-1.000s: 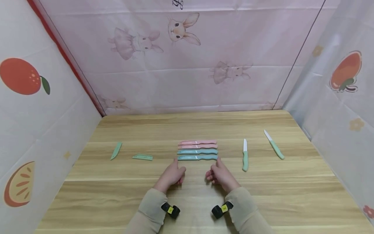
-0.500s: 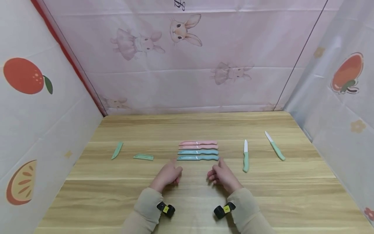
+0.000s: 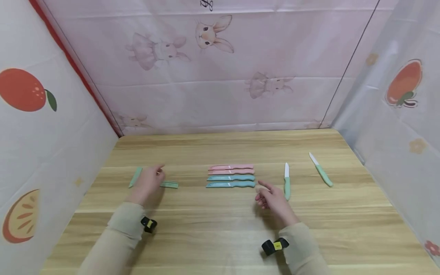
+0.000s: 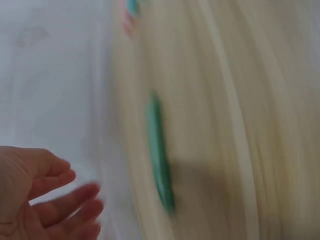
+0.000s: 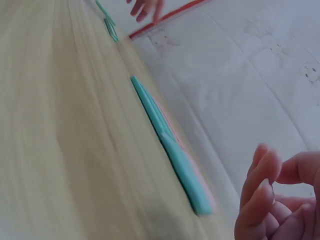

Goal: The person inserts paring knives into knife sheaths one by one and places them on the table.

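Note:
My left hand [image 3: 147,185] is raised over the left part of the table, fingers loosely bent and holding nothing. It overlaps two light green knife sheaths in the head view: a slanted sheath [image 3: 135,178] and a level sheath [image 3: 170,185], partly hidden. Off the right end of the lower blue knife [image 3: 230,184] hovers my right hand [image 3: 275,200], fingers loosely curled round nothing. Just beyond it lies a green-handled paring knife [image 3: 287,186] with a bare white blade. Farther right is a second green paring knife [image 3: 323,174], also unsheathed and slanted.
Mid-table, another blue knife [image 3: 231,177] and two pink knives, a nearer pink knife [image 3: 237,172] and a farther pink knife [image 3: 237,166], lie sheathed in a parallel stack of rows. Printed cloth walls [image 3: 213,103] enclose the wooden table [image 3: 220,233] at the back and sides.
My left hand has left the left end of the blue knife and moved left, over the green sheaths. My right hand has shifted slightly right, away from the blue knife's handle.

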A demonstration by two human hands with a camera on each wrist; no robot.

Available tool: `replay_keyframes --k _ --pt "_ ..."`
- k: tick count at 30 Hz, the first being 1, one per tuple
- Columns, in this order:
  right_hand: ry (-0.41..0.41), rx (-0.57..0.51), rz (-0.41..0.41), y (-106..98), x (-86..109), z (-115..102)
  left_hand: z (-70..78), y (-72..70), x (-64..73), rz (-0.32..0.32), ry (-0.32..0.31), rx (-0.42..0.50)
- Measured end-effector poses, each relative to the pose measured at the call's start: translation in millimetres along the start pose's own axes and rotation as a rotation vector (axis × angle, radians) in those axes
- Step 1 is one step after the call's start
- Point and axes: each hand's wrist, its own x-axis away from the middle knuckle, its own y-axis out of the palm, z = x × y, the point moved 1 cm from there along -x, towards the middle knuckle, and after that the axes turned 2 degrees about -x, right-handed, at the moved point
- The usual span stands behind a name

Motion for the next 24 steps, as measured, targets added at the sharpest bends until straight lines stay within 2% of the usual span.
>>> replay_keyframes --k 3,6,9,11,13,16,19,24 --pt "-0.045 0.084 0.012 -10 1.7 -6 -27.1 -10.7 -5.1 0.054 -0.019 -0.168" --pt "-0.080 0.139 0.052 -22 4.7 -11 -56.4 -12.1 -11.8 0.062 -0.082 -0.242" --pt "-0.091 0.130 0.164 -38 7.5 -15 -80.1 -11.3 -19.3 0.045 -0.154 -0.268" --pt "-0.106 0.158 0.261 -51 8.0 -17 -89.6 -11.2 -21.1 0.027 -0.190 -0.294" --pt "-0.111 0.246 0.342 -64 7.3 -18 -93.9 -12.2 -20.8 0.007 -0.220 -0.303" --pt "-0.089 0.459 0.374 -79 5.3 -18 -96.0 -13.8 -17.6 -0.016 -0.254 -0.294" --pt "-0.036 0.625 0.320 -85 1.9 -17 -98.2 -14.4 -16.1 -0.025 -0.278 -0.303" --pt "0.025 0.768 0.259 -83 -4.2 -17 -97.8 -13.9 -17.7 -0.034 -0.280 -0.338"
